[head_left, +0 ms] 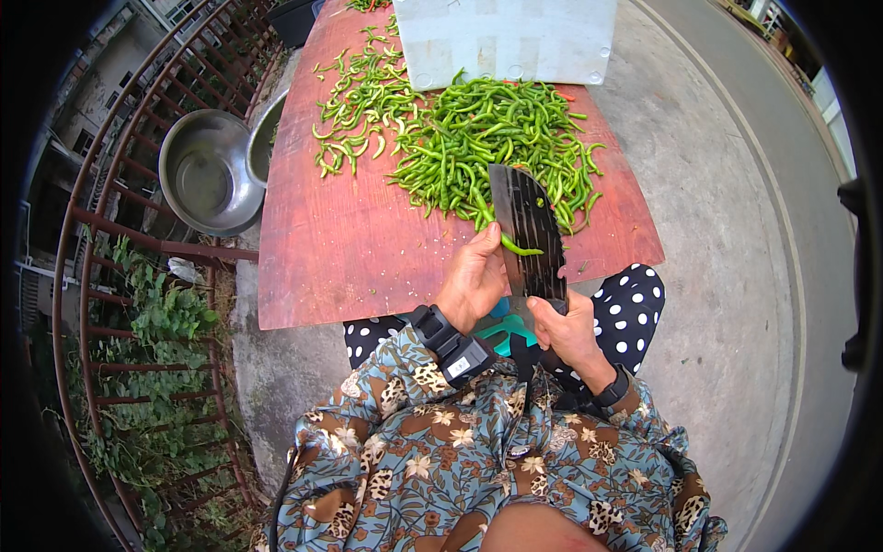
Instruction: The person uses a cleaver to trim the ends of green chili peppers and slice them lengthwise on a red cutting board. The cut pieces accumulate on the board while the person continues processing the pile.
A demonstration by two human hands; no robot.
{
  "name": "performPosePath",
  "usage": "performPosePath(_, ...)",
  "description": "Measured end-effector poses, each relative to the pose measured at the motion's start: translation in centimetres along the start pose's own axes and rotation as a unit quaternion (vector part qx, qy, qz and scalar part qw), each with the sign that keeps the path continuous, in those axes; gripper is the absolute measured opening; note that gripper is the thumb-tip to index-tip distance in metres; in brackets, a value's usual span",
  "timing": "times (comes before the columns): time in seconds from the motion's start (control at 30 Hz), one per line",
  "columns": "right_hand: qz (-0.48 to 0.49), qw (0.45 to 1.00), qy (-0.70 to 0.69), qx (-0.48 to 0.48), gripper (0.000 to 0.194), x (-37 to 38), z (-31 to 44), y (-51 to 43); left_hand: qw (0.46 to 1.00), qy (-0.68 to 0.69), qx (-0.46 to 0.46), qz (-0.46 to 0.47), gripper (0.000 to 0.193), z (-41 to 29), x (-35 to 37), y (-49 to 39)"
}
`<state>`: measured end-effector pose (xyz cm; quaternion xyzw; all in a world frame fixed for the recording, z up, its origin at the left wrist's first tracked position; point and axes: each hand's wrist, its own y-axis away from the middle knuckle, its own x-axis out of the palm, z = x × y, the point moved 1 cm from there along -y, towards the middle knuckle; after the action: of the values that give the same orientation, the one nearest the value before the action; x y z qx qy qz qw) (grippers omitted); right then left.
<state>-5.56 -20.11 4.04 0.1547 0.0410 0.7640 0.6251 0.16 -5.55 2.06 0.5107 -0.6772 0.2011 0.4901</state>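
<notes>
My right hand (569,331) grips the handle of a broad, dark-bladed cleaver (528,214), its blade raised and pointing away from me. A green chili pepper (521,248) lies across the blade's face. My left hand (476,279) pinches that pepper's near end between thumb and fingers, close against the blade. Just beyond both hands, a large heap of whole green chili peppers (476,138) covers part of the red wooden tabletop (331,255). A looser scatter of peppers (369,96), several showing pale insides, spreads to the heap's left.
A white foam box (503,41) stands behind the heap. Left of the table are a metal basin (200,172) and a second, partly hidden basin (261,141). A rusty metal railing (86,303) with climbing plants runs along the left. Concrete ground (710,228) borders a road at right.
</notes>
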Motion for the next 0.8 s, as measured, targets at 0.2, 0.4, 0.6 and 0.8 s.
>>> performPosePath(0.2, -0.005, 1.0, -0.006, 0.017, 0.012, 0.0, 0.1, -0.4, 0.995, -0.067, -0.068, -0.027, 0.049, -0.4, 0.1, 0.7)
performPosePath(0.4, 0.005, 1.0, -0.005, 0.017, 0.016, -0.5, 0.6, 0.1, 0.984, -0.142, 0.105, -0.026, 0.041, -4.5, -1.6, -0.4)
performPosePath(0.6, 0.014, 0.999, -0.007, 0.033, 0.014, -0.5, 1.0, 0.6, 0.969, -0.204, 0.14, -0.019, 0.025, -5.2, -2.6, -1.3)
performPosePath(0.8, 0.001, 1.0, -0.008, 0.026, 0.013, -0.1, 0.9, 0.5, 0.981, -0.118, 0.137, -0.068, 0.022, -2.9, -2.5, -0.8)
